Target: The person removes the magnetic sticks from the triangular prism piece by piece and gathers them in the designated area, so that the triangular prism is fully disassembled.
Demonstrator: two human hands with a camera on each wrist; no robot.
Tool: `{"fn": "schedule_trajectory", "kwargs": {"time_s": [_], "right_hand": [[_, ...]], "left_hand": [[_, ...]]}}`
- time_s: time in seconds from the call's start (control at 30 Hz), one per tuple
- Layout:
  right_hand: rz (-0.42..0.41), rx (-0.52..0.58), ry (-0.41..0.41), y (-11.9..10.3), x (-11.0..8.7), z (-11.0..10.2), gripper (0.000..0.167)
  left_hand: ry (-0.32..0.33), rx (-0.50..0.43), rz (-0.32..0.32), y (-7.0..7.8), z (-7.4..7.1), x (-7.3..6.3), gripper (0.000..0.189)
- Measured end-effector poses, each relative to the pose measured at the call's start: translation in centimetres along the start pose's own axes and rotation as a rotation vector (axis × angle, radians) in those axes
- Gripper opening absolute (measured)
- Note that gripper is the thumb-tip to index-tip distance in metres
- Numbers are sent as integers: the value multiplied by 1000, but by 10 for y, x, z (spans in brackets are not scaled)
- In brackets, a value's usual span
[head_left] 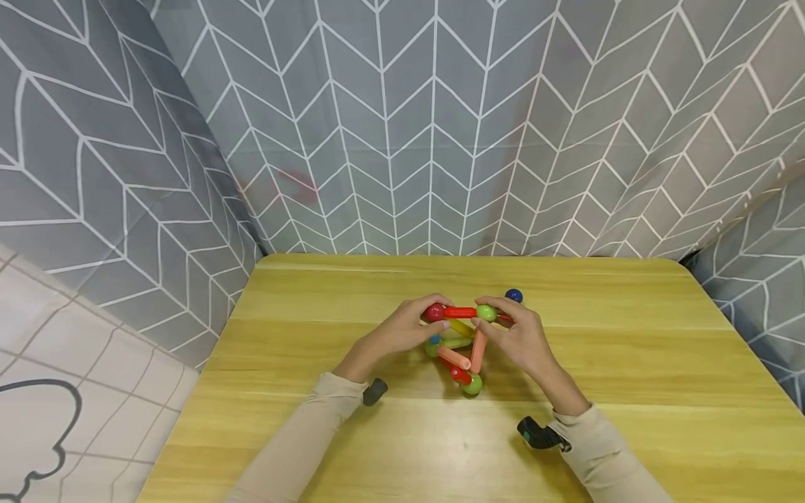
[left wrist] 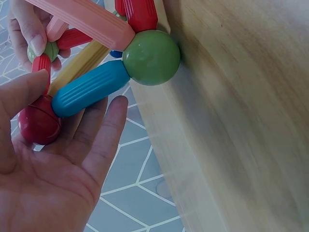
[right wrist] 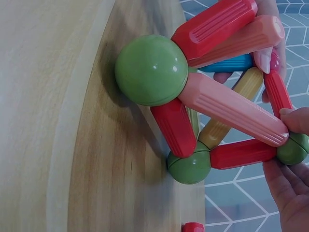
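A toy construction of coloured balls and ribbed rods stands on the table between the hands. My left hand (head_left: 399, 328) holds its red ball (head_left: 435, 312), thumb on one side and fingers beneath. My right hand (head_left: 518, 339) pinches a green ball (head_left: 486, 313). A short red rod (head_left: 460, 312) joins these two raised balls. Below run a blue rod (left wrist: 91, 87), a yellow rod (right wrist: 215, 135) and a pink rod (right wrist: 234, 108). Another green ball (head_left: 472, 384) forms the near corner. A second pink rod (head_left: 454, 358) slants out with a free end.
A dark blue ball (head_left: 513, 295) lies behind the right hand. A loose red rod end (right wrist: 193, 227) shows at the bottom of the right wrist view. The wooden table (head_left: 314, 293) backs onto a grey patterned curtain (head_left: 409, 140). Each wrist wears a dark camera.
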State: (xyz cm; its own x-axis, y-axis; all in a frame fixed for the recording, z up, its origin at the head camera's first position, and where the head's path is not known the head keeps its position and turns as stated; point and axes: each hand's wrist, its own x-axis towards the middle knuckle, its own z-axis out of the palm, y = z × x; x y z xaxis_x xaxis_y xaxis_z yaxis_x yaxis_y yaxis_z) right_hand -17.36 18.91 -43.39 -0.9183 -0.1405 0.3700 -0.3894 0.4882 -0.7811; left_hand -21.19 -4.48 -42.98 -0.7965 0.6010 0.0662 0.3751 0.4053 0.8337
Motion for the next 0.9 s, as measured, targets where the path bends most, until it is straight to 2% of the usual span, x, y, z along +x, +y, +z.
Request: {"fn": "schedule_trajectory", "kwargs": {"time_s": [0.5,0.77,0.9], "right_hand": [[-35,-14,10,-2,3,2,29],[43,54,-8,-2,1,4,31],[46,91,-1,0,-1,6,31]], "left_hand": [[19,17,2,-1,-1,1,37],[29,33,30,-1,0,-2,36],[38,29,33,-2,3,-2,36]]}}
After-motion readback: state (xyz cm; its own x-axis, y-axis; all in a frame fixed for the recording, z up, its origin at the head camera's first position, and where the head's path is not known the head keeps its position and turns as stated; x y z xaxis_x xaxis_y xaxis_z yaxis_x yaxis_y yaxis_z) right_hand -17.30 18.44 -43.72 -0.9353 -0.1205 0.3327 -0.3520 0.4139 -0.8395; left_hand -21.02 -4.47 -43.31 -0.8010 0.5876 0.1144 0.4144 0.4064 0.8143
